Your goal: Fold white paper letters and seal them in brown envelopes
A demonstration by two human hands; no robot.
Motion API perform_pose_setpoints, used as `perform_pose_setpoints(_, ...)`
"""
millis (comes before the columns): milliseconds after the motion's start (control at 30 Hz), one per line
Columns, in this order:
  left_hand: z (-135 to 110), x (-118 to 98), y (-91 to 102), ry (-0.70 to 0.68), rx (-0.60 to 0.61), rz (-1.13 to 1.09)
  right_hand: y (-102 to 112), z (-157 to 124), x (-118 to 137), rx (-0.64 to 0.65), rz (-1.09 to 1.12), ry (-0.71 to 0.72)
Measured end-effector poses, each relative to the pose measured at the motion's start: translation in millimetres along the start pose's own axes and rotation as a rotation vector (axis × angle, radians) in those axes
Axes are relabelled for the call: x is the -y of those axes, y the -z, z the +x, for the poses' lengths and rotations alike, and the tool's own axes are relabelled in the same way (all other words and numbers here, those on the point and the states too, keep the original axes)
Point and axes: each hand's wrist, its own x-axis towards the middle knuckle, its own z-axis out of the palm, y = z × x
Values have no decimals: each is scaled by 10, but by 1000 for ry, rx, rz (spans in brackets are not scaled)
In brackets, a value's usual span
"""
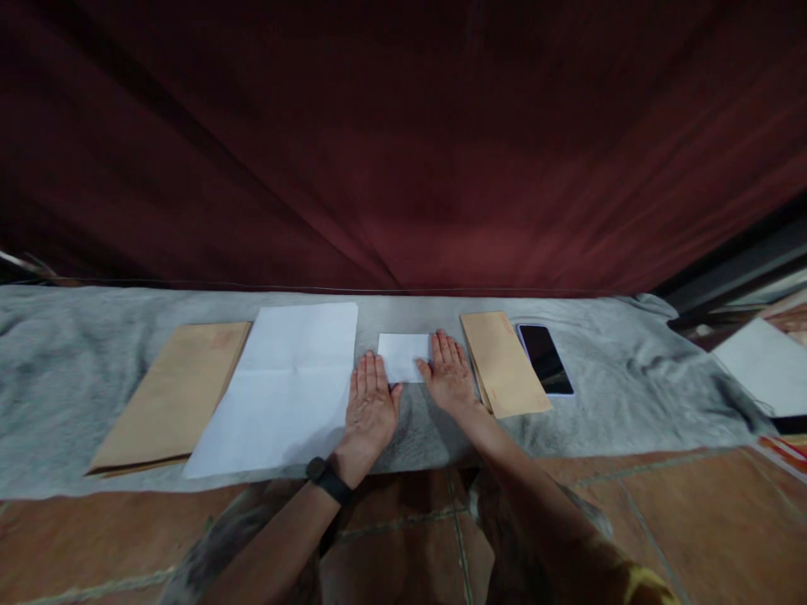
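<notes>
- A small white paper (403, 355) lies flat on the grey cloth (618, 386), between the person's two hands.
- The left hand (371, 412) rests palm down at the paper's left edge; its fingers are straight and close together, the thumb held apart near the lower edge.
- The right hand (451, 382) lies palm down over the paper's right edge, fingers straight and slightly spread, thumb pointing inward onto the paper. Neither hand pinches anything.
- A dark watch (328, 481) is strapped around the left wrist.
- To the left of the left hand lies a large white sheet (287, 395) with faint crease lines.
- Close alongside the sheet, farther left, are large brown envelopes (170, 395), stacked.
- Just right of the right hand are smaller brown envelopes (504, 365), also stacked, and just beside them a phone (545, 360) with a dark screen.
- A dark red curtain (403, 168) hangs behind the cloth; the floor (712, 512) in front is tiled.
</notes>
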Motion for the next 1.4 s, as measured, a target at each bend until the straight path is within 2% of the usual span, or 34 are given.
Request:
perform_pose_setpoints(100,-119,-76,66,-103,-3,-1,-4,6,2,7,2,-1)
perform_pose_setpoints(233,-243,-161,67,-212,58,-19,-18,10,-5,-6,5,-1)
perform_pose_setpoints(700,-305,-43,126,-118,66,22,-20,-30,-59,-29,3,-30)
perform_pose_setpoints(833,-249,-69,188,-139,58,12,59,-54,-31,-40,30,-57)
perform_pose_setpoints(967,-209,-130,230,-211,46,-29,227,-61,101,-16,138,54)
perform_pose_setpoints(1133,-251,-163,118,-332,96,-90,256,-65,334,149,302,295)
perform_pose_setpoints(1267,-290,-134,61,-338,141,-84,186,-89,378,203,275,296)
perform_pose_setpoints(1400,-302,-137,111,-305,129,-88,171,-108,286,209,204,277)
